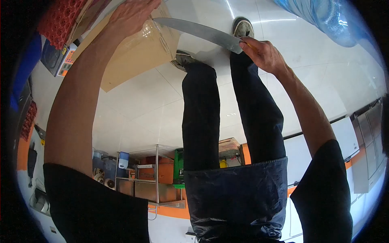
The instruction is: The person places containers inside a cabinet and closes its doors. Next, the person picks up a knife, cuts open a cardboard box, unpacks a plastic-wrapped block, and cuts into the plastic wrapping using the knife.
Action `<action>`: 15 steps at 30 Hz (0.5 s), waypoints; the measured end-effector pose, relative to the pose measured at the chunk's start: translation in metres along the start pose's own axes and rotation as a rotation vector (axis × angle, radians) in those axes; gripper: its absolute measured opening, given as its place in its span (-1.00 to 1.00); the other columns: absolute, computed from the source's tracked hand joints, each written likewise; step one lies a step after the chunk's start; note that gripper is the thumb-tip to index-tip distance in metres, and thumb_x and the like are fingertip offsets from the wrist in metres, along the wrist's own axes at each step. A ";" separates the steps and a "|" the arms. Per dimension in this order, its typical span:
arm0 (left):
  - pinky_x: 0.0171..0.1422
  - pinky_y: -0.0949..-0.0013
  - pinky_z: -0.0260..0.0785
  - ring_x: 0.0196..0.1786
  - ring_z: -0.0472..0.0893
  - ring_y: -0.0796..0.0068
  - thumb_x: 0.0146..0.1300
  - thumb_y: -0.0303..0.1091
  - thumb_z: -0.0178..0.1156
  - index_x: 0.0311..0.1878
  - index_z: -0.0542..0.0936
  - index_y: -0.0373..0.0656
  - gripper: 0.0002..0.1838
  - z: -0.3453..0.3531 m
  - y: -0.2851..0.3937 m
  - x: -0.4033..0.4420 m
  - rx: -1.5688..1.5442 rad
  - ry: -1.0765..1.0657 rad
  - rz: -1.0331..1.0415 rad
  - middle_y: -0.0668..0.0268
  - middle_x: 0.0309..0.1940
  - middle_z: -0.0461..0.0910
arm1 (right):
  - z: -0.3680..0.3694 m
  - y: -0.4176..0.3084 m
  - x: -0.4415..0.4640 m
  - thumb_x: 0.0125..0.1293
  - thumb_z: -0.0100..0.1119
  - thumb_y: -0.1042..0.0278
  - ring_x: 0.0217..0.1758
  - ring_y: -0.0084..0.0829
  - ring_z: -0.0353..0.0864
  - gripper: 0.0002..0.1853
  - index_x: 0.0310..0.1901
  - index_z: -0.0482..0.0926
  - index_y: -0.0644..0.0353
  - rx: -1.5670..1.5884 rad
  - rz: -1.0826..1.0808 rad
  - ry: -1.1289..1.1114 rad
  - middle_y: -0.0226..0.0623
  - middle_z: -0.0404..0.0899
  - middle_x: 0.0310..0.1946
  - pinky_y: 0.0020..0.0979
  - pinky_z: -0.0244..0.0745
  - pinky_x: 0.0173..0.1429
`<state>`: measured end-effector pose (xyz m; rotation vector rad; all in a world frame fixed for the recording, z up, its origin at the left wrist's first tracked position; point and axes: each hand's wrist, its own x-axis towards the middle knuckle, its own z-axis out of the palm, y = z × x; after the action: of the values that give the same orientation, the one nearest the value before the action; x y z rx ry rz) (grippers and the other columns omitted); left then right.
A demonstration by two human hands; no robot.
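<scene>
My right hand (264, 54) is closed around the handle of a knife (198, 31) with a long, broad blade. The blade runs leftward, and its tip is by the upper edge of a cardboard box (133, 60), close to my left hand (131, 18). I cannot tell whether the tip touches the box. My left hand lies over the box top with its fingers stretched out, partly cut off by the frame's upper edge. Clear shiny tape (148, 30) shows on the cardboard beside that hand.
Red bumpy trays (63, 20) and a scale with orange keys (60, 60) stand at the left. Clear blue plastic (324, 18) bulges in at the upper right. My shoes (243, 28) are on the pale tiled floor (142, 105). A metal rack (157, 178) is behind my legs.
</scene>
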<state>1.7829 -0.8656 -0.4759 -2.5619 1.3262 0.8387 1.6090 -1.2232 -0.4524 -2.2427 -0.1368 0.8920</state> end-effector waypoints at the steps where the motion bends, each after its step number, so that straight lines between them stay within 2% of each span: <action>1: 0.31 0.13 0.26 0.21 0.45 0.19 0.23 -0.58 -0.01 0.19 0.31 -0.07 -0.56 0.002 0.001 0.001 0.004 0.014 -0.005 0.25 0.19 0.45 | 0.000 -0.001 0.002 0.45 -0.02 0.05 -0.55 -0.42 0.64 -0.64 -0.01 0.58 0.15 -0.014 0.005 -0.001 -0.19 0.65 -0.52 -0.34 0.53 -0.41; 3: 0.29 0.14 0.28 0.22 0.44 0.22 0.21 -0.61 -0.01 0.17 0.34 -0.07 -0.56 0.005 0.002 0.001 0.011 0.043 -0.013 0.28 0.18 0.44 | 0.003 -0.003 0.005 0.44 -0.01 0.05 -0.55 -0.42 0.64 -0.64 0.00 0.58 0.15 -0.040 0.019 -0.003 -0.19 0.65 -0.53 -0.34 0.53 -0.42; 6: 0.32 0.07 0.23 0.20 0.45 0.07 0.21 -0.45 0.10 0.16 0.34 -0.21 -0.58 -0.025 0.021 -0.007 -0.044 0.117 -0.046 0.06 0.11 0.47 | -0.001 -0.014 0.017 0.45 -0.07 -0.01 -0.38 -0.33 0.71 -0.62 -0.02 0.56 0.11 -0.063 0.128 -0.117 -0.19 0.68 -0.39 -0.23 0.65 -0.17; 9: 0.32 0.02 0.21 0.20 0.44 0.02 0.22 -0.46 0.05 0.14 0.34 -0.23 -0.60 -0.033 0.014 0.003 -0.128 -0.128 -0.051 0.06 0.14 0.46 | 0.001 -0.008 0.015 0.45 -0.07 -0.01 -0.36 -0.33 0.71 -0.62 -0.01 0.55 0.10 0.004 0.049 -0.130 -0.19 0.67 -0.38 -0.24 0.65 -0.17; 12: 0.34 0.01 0.20 0.22 0.42 0.01 0.23 -0.45 0.05 0.11 0.35 -0.23 -0.64 -0.035 0.012 0.006 -0.151 -0.151 -0.026 0.06 0.13 0.46 | 0.001 0.001 0.016 0.45 -0.07 0.02 -0.35 -0.32 0.71 -0.65 0.00 0.54 0.09 -0.021 0.049 -0.121 -0.19 0.67 -0.37 -0.23 0.65 -0.18; 15: 0.31 0.03 0.23 0.20 0.44 -0.01 0.21 -0.44 0.08 0.07 0.37 -0.24 -0.65 0.003 0.004 -0.003 -0.079 0.163 -0.001 0.05 0.09 0.48 | 0.013 0.008 0.019 0.43 0.03 0.07 -0.52 -0.35 0.67 -0.67 -0.02 0.58 0.13 -0.026 -0.016 0.026 -0.14 0.65 -0.50 -0.32 0.60 -0.37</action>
<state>1.7768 -0.8650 -0.4758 -2.7442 1.3606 0.7090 1.6136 -1.2157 -0.4749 -2.2730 -0.1548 0.8562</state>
